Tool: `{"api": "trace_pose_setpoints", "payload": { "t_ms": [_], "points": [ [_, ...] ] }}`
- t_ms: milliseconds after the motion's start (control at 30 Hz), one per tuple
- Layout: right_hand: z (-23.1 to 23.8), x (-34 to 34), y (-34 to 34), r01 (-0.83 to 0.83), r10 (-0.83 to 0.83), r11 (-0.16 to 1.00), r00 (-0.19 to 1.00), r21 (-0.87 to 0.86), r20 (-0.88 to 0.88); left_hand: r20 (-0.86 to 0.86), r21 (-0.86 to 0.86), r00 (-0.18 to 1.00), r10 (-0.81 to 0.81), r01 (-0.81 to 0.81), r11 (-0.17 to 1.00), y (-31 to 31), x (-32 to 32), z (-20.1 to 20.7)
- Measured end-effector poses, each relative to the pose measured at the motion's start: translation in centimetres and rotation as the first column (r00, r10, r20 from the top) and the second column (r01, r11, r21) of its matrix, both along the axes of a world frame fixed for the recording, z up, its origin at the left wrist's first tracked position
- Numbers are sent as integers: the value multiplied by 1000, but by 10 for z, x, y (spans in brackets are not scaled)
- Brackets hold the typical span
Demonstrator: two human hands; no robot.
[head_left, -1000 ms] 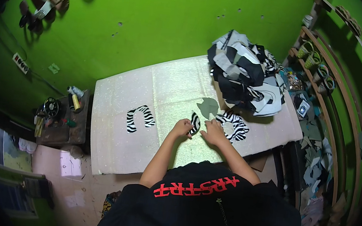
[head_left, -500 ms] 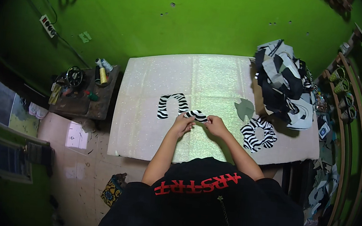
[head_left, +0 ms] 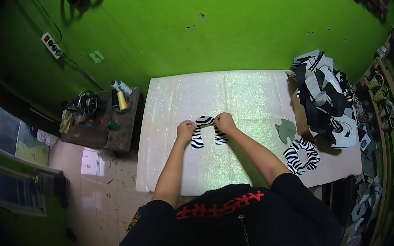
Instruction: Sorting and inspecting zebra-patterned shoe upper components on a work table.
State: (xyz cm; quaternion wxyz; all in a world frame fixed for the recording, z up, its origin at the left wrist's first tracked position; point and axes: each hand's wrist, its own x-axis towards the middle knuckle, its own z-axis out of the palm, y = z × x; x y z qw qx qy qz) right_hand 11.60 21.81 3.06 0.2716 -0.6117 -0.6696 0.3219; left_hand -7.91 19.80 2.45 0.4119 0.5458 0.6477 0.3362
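Both hands are at a U-shaped zebra-striped piece (head_left: 197, 142) lying on the pale glittery sheet, its two legs toward me. A short curved zebra-striped strip (head_left: 205, 119) is held across the top of this piece; their matching stripes make the border between them hard to see. My left hand (head_left: 185, 131) is closed in a pinch at the strip's left end. At the right end, my right hand (head_left: 225, 123) pinches it too. A zebra-striped ring-like piece (head_left: 302, 156) lies farther right, next to a grey-green cut piece (head_left: 286, 131).
The glittery sheet (head_left: 164, 163) covers the table. A box heaped with black, white and grey scraps (head_left: 323, 86) stands at the back right. Left is a dark wooden sewing table (head_left: 93, 131) with thread cones (head_left: 121, 100). A rack (head_left: 384, 99) lines the right wall.
My hands have moved left with the curved strip, from beside the U-shaped piece to over its top. The whole view has shifted somewhat.
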Motion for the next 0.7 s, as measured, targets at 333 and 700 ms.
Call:
{"api": "trace_pose_setpoints", "payload": {
  "t_ms": [333, 700],
  "points": [
    [-25, -16, 4, 204, -203, 978, 979, 44, -34, -138, 98, 985, 99, -86, 991, 20, 0, -35],
    [-29, -14, 11, 263, -264, 965, 963, 16, 50, -379, 301, 912, 154, -35, 953, 10, 16, -28]
  ]
}}
